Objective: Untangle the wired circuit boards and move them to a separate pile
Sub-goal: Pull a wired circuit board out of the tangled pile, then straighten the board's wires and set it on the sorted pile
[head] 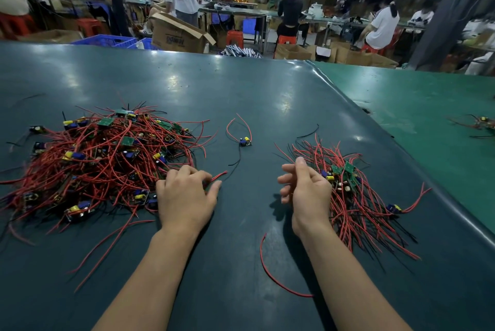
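A big tangled pile (99, 162) of small circuit boards with red and black wires covers the left of the dark table. A smaller, tidier pile (351, 191) lies on the right. Between them sits a single board (245, 142) with looping red wires. My left hand (184, 196) rests palm down at the right edge of the big pile, fingers curled onto red wires there. My right hand (305, 191) hovers at the left edge of the small pile, fingers loosely curled and holding nothing that I can see.
A loose red wire (270, 274) lies near my right forearm. The dark mat ends at a ridge (375, 121); beyond it is a green table (417, 105) with another wired board (482, 124). People, boxes and stools stand behind the table.
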A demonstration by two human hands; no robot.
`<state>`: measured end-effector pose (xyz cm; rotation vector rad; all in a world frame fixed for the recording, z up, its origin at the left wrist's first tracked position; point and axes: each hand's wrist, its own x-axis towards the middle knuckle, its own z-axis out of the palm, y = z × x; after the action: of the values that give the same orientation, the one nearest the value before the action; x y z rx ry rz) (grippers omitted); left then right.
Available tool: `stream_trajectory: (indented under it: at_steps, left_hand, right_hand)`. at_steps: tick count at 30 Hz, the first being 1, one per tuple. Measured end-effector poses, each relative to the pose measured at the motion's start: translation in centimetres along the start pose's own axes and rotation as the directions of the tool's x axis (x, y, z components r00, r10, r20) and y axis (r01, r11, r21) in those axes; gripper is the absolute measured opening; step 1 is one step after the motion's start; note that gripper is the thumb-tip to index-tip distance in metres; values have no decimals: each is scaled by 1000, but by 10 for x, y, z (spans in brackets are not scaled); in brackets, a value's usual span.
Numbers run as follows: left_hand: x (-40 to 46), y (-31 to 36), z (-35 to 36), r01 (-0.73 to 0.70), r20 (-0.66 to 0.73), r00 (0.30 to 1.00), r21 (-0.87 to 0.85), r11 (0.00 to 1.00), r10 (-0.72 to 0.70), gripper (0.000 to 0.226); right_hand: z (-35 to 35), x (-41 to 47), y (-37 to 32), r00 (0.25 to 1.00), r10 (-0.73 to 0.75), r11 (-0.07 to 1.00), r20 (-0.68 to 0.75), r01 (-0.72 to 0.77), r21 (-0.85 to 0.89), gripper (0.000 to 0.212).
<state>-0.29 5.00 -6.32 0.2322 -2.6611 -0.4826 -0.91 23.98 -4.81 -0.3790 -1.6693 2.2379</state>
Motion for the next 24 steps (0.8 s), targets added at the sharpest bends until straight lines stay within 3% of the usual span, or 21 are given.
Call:
stream_trajectory:
  at_steps: [3,5,7,8,11,13,17,19,21,22,24]
  left_hand:
    - [-3,1,-4,-54,-80,996,-96,994,46,14]
    - [-2,1,-9,-42,-239,971,-125,991,11,12]
    - [2,-4,-15,57,-397,914,-89,994,-88,16]
    - [4,-9,-18,139,-397,904,-76,987,-158,25]
    - [10,-23,-20,342,-167,929,51,938,-330,47]
    - [11,-25,-18,349,-111,935,121,929,-337,43]
    - [12,-23,-18,350,-192,921,26,936,-339,21]
    - [10,-19,-19,322,-292,903,-25,947,-315,19]
    - [8,-12,-20,188,-380,907,-24,982,-183,19]
    - [6,-8,-18,111,-343,934,-1,994,-104,19]
    - [2,-2,-13,48,-115,993,89,995,-38,25]
  right_hand:
    - [4,-5,3,996,-70,988,59,77,-133,37]
    - [7,-7,4,990,-109,975,85,123,-187,37]
    - [7,-8,4,986,-136,966,93,152,-208,37]
    - [7,-8,4,985,-142,965,94,159,-209,38]
    - [6,-7,5,985,-144,963,96,161,-216,38]
    - [6,-7,5,984,-141,960,106,162,-229,38]
    - [5,-7,6,983,-149,959,110,171,-226,38]
    - [5,-6,6,982,-150,958,112,172,-230,38]
    - [5,-6,6,982,-149,956,114,172,-238,38]
    - [5,-6,6,982,-149,956,112,172,-236,38]
    - [6,-5,7,983,-147,960,106,168,-226,37]
